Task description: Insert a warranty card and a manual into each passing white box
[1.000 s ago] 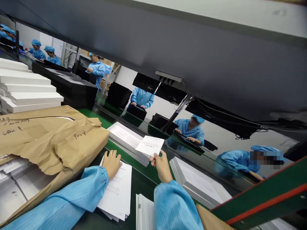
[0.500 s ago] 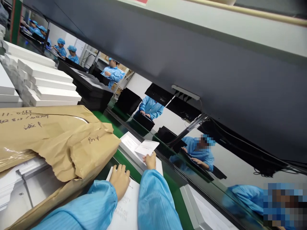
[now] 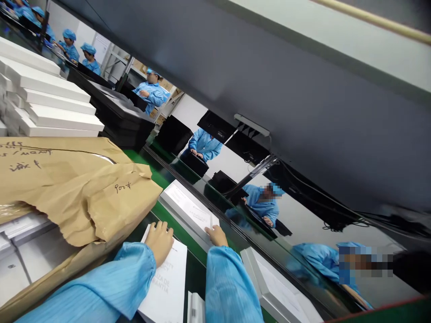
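My left hand [image 3: 160, 242] rests over the far end of a stack of white warranty booklets [image 3: 168, 280], its fingers curled round the edge. My right hand [image 3: 217, 235] is at the near end of an open white box [image 3: 183, 217], fingers closed at the edge of a white booklet [image 3: 193, 207] that lies flat in it. The fingertips are partly hidden. Between my sleeves, a small white item [image 3: 195, 307] shows below the stack.
On the left lies a torn brown paper package [image 3: 84, 193] with white printed items inside. White boxes [image 3: 50, 96] are piled behind it. Another open white box [image 3: 276, 287] sits on the green conveyor belt [image 3: 232, 264] at right. Co-workers in blue sit across the line. A grey panel [image 3: 269, 80] hangs overhead.
My right hand has lowered the booklet, which was tilted above the box and now lies flat in it. My left hand stays on the stack. The view has shifted slightly.
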`<action>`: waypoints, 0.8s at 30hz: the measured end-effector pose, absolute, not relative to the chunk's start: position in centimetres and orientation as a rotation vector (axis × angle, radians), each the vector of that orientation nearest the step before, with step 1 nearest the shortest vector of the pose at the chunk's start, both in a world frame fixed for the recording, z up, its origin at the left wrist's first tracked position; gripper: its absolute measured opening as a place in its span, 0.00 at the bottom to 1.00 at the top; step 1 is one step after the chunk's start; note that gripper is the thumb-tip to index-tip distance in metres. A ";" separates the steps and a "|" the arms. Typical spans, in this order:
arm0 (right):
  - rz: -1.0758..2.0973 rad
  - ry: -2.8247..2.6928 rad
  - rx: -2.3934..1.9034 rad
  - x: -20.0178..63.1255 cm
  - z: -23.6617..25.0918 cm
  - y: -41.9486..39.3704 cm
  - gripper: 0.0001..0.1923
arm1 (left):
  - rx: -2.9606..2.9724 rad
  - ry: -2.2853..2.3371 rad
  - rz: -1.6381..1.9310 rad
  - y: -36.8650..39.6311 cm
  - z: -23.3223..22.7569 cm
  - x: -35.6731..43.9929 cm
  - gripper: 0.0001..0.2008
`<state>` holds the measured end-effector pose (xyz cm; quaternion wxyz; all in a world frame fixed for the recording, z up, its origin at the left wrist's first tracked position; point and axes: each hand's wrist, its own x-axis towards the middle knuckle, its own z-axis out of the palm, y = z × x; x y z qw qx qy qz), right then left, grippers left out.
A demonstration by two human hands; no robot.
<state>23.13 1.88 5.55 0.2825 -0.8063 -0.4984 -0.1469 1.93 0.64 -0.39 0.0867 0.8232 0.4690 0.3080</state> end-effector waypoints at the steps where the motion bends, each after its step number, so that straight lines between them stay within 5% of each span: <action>1: -0.387 -1.357 -2.203 23.1 6.0 1.8 0.09 | 2.455 1.395 0.918 0.6 -0.4 2.0 0.13; 17: -0.091 -2.003 -2.023 13.5 4.8 -9.2 0.14 | 1.873 1.200 1.101 5.8 -0.2 -0.6 0.13; 24: -0.259 -2.128 -2.176 9.6 1.0 -14.9 0.24 | 2.058 1.257 0.989 4.4 1.1 -2.2 0.10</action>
